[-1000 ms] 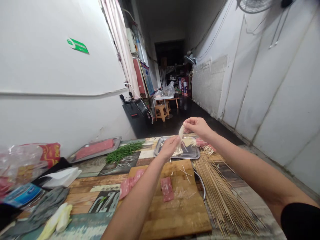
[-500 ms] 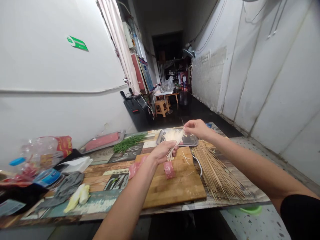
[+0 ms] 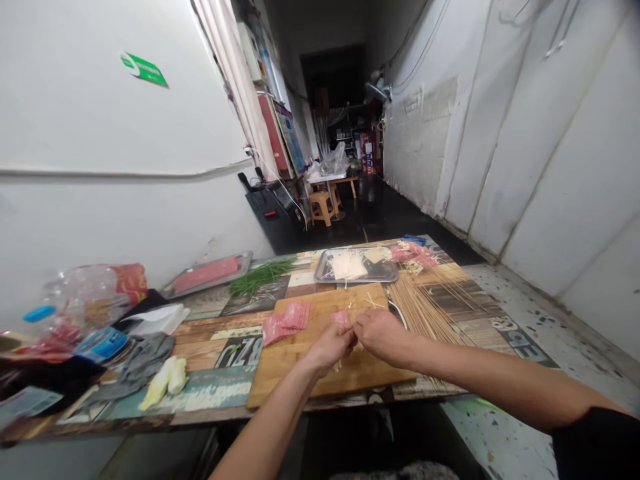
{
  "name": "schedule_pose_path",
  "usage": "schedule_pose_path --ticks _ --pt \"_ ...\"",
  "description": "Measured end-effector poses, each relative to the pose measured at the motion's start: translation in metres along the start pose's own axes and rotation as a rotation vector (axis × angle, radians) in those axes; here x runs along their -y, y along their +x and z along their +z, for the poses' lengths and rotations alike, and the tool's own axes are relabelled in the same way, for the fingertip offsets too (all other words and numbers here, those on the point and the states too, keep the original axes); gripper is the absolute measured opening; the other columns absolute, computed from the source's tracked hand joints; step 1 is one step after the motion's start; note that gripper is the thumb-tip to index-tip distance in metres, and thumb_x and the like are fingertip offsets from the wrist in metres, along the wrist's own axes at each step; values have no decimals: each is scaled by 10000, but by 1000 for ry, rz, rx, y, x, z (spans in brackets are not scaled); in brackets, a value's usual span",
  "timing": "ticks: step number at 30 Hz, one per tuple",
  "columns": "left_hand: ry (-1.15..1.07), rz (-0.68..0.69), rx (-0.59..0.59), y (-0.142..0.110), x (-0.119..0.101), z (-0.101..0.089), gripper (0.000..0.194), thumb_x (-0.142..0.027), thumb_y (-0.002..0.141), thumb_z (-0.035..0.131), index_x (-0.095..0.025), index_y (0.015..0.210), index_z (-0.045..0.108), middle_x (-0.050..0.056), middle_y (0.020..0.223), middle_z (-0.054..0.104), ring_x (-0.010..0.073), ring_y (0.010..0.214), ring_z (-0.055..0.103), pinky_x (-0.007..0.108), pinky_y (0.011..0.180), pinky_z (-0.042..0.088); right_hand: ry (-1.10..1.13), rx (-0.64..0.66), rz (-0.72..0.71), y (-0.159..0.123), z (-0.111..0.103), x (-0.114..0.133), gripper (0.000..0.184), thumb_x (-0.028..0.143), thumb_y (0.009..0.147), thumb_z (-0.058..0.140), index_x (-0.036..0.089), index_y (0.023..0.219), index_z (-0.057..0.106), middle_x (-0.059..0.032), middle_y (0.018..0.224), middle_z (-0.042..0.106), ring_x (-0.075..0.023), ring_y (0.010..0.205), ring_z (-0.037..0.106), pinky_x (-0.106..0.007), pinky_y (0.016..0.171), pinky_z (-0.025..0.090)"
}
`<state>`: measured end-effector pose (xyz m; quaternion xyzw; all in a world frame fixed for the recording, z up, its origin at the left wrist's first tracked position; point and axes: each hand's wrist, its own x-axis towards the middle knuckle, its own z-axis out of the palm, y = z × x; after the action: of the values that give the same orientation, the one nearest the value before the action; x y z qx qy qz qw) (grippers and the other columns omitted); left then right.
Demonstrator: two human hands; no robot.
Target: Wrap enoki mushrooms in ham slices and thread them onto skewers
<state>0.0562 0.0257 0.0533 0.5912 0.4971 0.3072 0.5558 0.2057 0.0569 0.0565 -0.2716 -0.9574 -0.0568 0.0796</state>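
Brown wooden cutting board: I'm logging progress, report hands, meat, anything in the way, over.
Left hand, right hand: close together over board, grip hidden. Flat pink meat slice: partly visible beyond left hand. Loose thin white strands: beyond right hand.

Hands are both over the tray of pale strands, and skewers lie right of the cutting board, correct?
Not the tray: the head view shows the left hand and right hand over the cutting board. The skewers do lie to its right.

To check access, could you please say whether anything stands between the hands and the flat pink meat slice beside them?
Nothing visible does: the bare left hand and bare right hand are at the near end of the flat pink meat slice.
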Motion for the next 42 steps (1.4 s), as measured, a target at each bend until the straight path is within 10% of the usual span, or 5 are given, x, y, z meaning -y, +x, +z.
schedule_pose_path --ticks 9,16,27,34,42 --pt "539 168 -84 -16 -4 0 306 -300 900 387 -161 708 582 28 695 616 151 660 540 240 603 374 -91 31 -22 -10 -4 5 166 30 818 497 84 847 651 -114 778 674 -190 698 622 -260 555 402" --pt "633 628 -399 -14 1 -11 298 -341 946 437 -191 994 689 65 879 701 170 810 630 264 750 487 690 -160 171 0 -19 -16 259 266 904 498 136 719 625 -18 588 615 -106 539 543 -210 530 374" --pt "276 339 -484 7 10 -32 364 -365 898 482 -132 1062 709 51 908 737 200 843 670 280 741 520 1957 -128 450 43 16 -15 366 433 666 778 115 710 604 -15 610 660 -103 543 635 -225 574 552" --pt "362 332 -302 12 26 -53 292 -358 864 549 -182 987 747 58 994 737 231 879 685 352 850 516 1985 53 548 51 36 -26 240 291 700 763 109 690 608 -50 607 678 -113 542 644 -190 511 531" --pt "175 300 -403 13 45 -48 235 -359 763 699 -165 876 768 96 941 743 241 875 697 344 803 544 1770 27 511 44 59 -30 388 436 597 799 106 713 631 -30 602 670 -110 524 616 -218 521 505"
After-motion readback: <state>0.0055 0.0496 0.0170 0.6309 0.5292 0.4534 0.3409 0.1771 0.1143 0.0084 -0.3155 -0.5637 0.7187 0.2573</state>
